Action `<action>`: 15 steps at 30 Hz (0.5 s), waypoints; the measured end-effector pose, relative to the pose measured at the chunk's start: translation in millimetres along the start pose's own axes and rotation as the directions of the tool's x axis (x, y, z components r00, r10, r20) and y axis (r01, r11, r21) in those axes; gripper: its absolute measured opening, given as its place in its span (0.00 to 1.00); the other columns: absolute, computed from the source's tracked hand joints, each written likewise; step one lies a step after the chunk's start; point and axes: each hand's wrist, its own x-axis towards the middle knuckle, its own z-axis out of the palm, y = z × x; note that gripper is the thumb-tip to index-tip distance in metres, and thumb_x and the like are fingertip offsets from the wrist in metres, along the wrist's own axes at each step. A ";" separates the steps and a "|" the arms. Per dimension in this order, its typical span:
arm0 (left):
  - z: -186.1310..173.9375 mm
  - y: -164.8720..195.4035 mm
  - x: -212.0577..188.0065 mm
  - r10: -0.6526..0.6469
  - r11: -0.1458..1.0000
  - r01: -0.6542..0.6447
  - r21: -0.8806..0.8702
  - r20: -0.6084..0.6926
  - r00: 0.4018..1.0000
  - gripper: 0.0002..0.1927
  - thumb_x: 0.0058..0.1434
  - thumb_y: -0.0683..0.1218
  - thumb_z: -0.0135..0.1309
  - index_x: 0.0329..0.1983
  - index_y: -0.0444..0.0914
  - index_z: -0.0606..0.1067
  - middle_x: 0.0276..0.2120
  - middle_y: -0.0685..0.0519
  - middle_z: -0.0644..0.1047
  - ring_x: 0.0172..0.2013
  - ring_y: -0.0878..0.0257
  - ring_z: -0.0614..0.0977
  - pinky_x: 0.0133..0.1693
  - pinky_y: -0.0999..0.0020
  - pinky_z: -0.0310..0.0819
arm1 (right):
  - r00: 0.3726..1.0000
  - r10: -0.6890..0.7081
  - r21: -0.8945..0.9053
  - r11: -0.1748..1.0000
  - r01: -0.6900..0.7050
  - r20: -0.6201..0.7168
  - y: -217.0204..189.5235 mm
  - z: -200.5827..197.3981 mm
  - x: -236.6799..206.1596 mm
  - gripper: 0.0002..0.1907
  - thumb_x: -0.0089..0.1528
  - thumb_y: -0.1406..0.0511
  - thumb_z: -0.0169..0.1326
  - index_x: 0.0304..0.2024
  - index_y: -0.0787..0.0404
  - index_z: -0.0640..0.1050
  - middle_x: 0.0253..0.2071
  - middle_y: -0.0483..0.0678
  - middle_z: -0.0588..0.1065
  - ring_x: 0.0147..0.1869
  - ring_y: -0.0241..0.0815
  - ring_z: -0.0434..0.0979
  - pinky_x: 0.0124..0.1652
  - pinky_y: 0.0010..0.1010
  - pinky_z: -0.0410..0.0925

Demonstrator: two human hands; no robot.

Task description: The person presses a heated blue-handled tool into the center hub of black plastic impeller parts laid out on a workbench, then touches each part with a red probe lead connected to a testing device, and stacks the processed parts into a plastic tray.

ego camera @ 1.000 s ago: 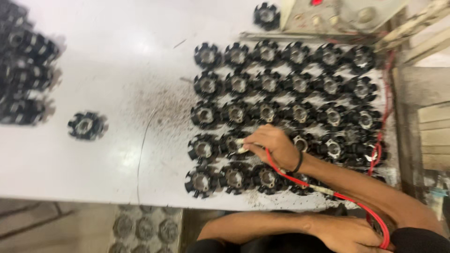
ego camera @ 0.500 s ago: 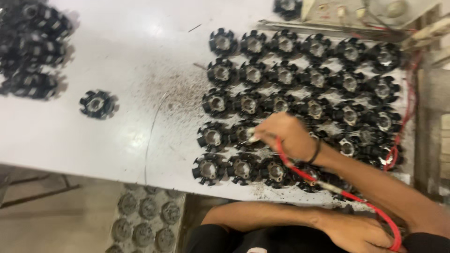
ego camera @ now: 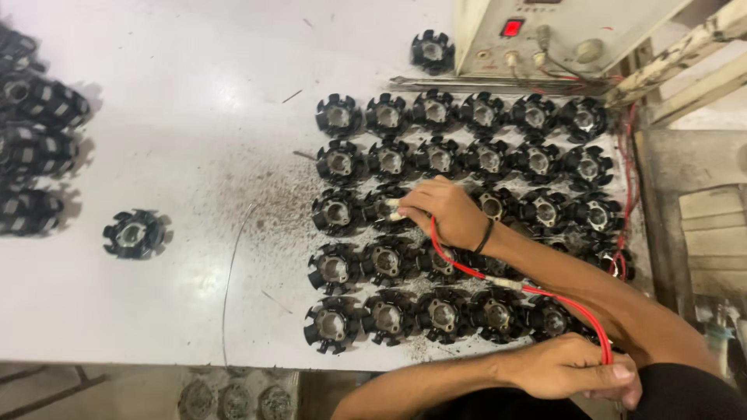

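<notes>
— So, where does the probe tip (ego camera: 393,210) sit against the part it is on?

— It rests on a black finned rotor (ego camera: 387,205) in the third row of the grid, second from the left. The right hand (ego camera: 445,211) lies just to the right of that rotor, its grip clenched around the pale probe, which points leftward out of the fingers, so the probe's long axis runs roughly left to right across the tabletop (ego camera: 194,155).

— And the cable?

— A red wire (ego camera: 498,280) leaves the right hand, curves down over the lower rows and ends in the left hand (ego camera: 572,369), which sits at the near edge of the tabletop. That grip is closed on the wire's far end; whether it also holds a second probe I cannot tell.

— Which hand is nearer the rotor?

— The right one, plainly; the left is well apart, below the last row.

— Anything else around?

— A grey test box (ego camera: 560,31) with a red light stands behind the grid, one lone rotor (ego camera: 134,233) lies off to the left, and stacked rotors (ego camera: 35,148) line the far left edge.
</notes>
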 end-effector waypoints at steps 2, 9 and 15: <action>-0.9 -2.8 0.3 -0.012 0.998 0.012 -0.062 -0.001 1.000 0.29 0.86 0.58 0.34 0.41 0.34 0.76 0.25 0.59 0.67 0.30 0.71 0.70 0.38 0.74 0.68 | 0.999 -0.016 -0.011 1.000 0.016 0.031 -0.3 -8.9 6.4 0.05 0.64 0.66 0.61 0.38 0.62 0.81 0.36 0.50 0.80 0.41 0.49 0.80 0.43 0.42 0.71; -5.1 -29.7 -4.8 0.010 0.977 -0.021 -0.213 -0.051 0.999 0.29 0.86 0.57 0.35 0.42 0.31 0.76 0.27 0.58 0.66 0.30 0.71 0.67 0.36 0.74 0.65 | 0.981 0.185 0.056 0.982 -0.182 -0.054 32.0 -25.2 37.8 0.07 0.65 0.66 0.65 0.42 0.63 0.82 0.37 0.52 0.80 0.37 0.44 0.82 0.37 0.34 0.71; -12.0 -20.0 -15.4 -0.005 0.976 -0.010 -0.219 -0.070 0.998 0.28 0.87 0.56 0.35 0.43 0.32 0.75 0.28 0.58 0.67 0.31 0.71 0.67 0.37 0.75 0.65 | 0.988 0.103 -0.012 0.994 -0.105 -0.117 58.5 4.2 45.7 0.07 0.64 0.65 0.65 0.40 0.63 0.82 0.37 0.53 0.80 0.39 0.50 0.81 0.39 0.38 0.72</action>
